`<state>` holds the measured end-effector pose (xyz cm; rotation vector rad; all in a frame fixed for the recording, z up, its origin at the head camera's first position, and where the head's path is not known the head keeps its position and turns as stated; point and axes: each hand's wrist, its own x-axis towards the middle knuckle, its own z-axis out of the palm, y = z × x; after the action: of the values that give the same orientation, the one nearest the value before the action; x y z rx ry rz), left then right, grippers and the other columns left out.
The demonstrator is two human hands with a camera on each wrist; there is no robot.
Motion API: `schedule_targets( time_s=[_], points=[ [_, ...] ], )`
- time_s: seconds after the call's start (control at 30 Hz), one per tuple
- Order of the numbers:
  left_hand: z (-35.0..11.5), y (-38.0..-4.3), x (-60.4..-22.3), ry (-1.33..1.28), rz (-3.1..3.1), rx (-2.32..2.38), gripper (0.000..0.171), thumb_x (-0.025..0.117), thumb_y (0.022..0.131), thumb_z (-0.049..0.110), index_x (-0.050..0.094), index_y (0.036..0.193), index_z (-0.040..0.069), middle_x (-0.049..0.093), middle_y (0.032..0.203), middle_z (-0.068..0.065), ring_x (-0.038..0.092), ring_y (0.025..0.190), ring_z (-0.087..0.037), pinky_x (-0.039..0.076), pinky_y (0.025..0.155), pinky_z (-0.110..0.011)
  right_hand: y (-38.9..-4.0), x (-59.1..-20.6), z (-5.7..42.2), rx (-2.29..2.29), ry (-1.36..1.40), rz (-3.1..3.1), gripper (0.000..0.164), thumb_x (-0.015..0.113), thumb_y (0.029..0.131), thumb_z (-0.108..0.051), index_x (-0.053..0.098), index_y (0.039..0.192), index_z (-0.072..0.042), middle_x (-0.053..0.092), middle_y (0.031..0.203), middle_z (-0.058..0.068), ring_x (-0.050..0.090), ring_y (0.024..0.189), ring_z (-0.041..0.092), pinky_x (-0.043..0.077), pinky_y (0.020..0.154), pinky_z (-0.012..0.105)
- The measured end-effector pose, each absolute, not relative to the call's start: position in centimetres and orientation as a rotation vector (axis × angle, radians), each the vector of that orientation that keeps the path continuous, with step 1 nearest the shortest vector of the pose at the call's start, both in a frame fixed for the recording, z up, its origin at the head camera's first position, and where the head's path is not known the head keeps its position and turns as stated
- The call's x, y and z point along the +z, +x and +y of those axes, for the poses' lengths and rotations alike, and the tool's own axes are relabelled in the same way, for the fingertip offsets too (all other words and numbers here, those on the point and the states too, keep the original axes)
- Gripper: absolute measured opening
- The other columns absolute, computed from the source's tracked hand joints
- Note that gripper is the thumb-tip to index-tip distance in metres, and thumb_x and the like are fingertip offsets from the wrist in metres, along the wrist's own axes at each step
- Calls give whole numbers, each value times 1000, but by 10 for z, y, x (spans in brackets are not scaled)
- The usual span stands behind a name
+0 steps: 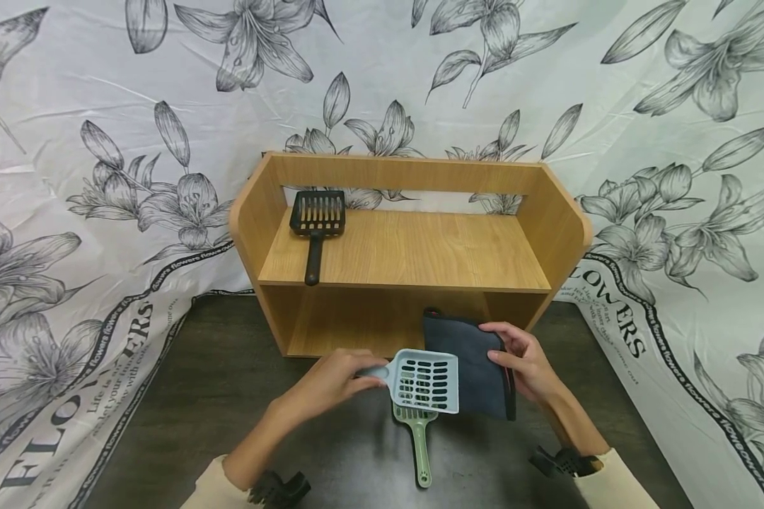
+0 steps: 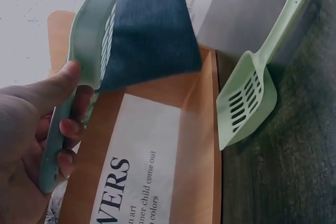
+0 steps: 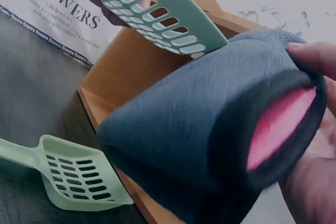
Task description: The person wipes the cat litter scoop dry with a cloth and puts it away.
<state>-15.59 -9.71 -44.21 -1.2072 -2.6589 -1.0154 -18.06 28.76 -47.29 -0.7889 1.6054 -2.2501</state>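
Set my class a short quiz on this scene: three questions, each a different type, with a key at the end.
1. True or false: the black scoop lies on the upper level of the wooden shelf.

2. Multiple choice: the left hand holds
a) the green scoop
b) the pale blue scoop
c) the black scoop

3. Fill in the blank: in the right wrist view, the dark blue fabric piece gripped by the right hand shows ____ inside its opening.

Key: 1. True. 2. b. 3. Pink.
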Motion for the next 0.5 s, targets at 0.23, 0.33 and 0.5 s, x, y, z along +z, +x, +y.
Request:
schedule_targets(
  time_s=[0.23, 0.33, 0.5],
  points=[
    [-97, -159, -438, -1165, -2540, -1136, 29, 80, 94, 15, 76, 120, 4, 76, 102, -1, 65, 85, -5, 57, 74, -28, -178, -484, 284, -2333, -624, 1421, 49, 40, 109, 12, 52, 152, -7, 66, 136, 7, 72, 117, 22, 60, 90, 39],
    [-93, -159, -434, -1154, -2509, -1155, 28, 80, 94, 14, 76, 119, 4, 75, 100, 0, 61, 82, -5, 55, 72, -25, -176, -492, 271, -2385, -550, 1300, 49, 38, 110, 10, 50, 154, -8, 65, 140, 10, 71, 121, 26, 59, 92, 40],
    [-83, -160, -432, -1128, -2477, -1096, 28, 82, 93, 15, 77, 118, 4, 74, 98, 1, 59, 79, -5, 52, 70, -22, -171, -505, 242, -2460, -482, 1165, 48, 41, 109, 9, 60, 147, -14, 68, 139, 7, 69, 123, 21, 59, 93, 36]
  ],
)
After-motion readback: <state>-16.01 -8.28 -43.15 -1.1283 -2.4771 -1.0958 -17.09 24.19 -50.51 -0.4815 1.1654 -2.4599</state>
